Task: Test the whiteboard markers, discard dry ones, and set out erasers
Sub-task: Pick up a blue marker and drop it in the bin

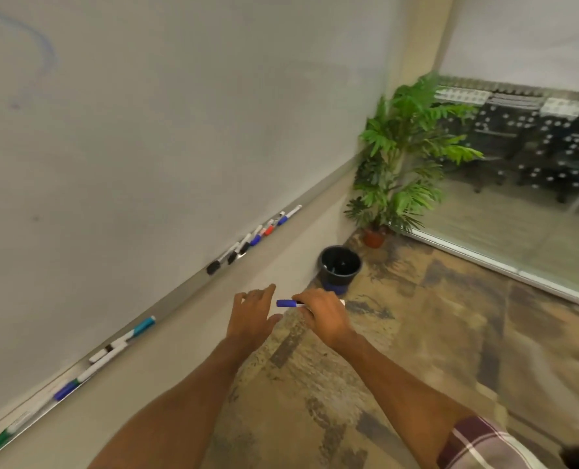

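Note:
My right hand grips a white marker with a blue cap, held level, cap pointing left. Just left of the cap, my left hand hovers with relaxed fingers, not touching it. The whiteboard fills the left, with faint blue scribbles at its top left. Along its metal tray lie several markers: a far group with black, blue and red caps, and a near group with teal, black, blue and green caps. A black bin stands on the floor beyond my hands.
A potted green plant fills the corner behind the bin. A glass wall runs along the right side. The floor is patterned brown carpet.

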`<state>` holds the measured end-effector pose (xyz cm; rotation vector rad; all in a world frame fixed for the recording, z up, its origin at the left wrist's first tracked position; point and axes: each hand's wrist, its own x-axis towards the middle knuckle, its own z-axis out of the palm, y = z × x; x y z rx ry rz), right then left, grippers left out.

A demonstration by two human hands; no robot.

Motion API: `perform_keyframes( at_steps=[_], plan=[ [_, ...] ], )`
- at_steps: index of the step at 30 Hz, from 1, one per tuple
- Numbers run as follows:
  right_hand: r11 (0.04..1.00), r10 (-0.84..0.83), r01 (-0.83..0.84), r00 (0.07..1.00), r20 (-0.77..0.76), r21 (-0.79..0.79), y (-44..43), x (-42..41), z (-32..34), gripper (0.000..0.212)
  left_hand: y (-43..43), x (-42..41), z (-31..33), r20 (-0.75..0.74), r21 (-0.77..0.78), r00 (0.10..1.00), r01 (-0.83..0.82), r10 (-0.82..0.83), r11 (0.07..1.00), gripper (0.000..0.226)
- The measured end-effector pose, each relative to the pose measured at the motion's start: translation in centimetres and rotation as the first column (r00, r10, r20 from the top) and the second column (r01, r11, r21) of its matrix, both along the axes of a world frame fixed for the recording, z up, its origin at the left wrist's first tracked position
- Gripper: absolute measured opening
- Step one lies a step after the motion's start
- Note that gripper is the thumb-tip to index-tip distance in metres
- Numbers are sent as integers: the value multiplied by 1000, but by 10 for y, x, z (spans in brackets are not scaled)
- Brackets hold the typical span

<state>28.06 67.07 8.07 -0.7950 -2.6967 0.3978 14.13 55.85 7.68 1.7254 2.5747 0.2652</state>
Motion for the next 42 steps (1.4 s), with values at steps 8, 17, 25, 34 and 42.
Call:
perform_keyframes(
  at_steps=[8,17,25,34,42],
  plan=[
    [981,-178,178,984,-6,76,66,34,-14,28,105,18,-33,-9,-98,990,143,-144,985,110],
    [954,-299,297,953,44,49,179,12,-26,36,237,-12,-47,21,-154,971,237,-236,959,91],
    [933,-358,359,929,93,9,281,-18,-30,40,348,-46,-47,53,-160,949,316,-311,935,86],
    [940,-333,340,934,130,-32,400,-44,-60,49,464,-71,-70,74,-206,956,294,-285,933,82],
    [962,-250,269,938,240,-48,543,-76,-121,59,596,-94,-123,131,-292,981,179,-146,939,85]
  ],
)
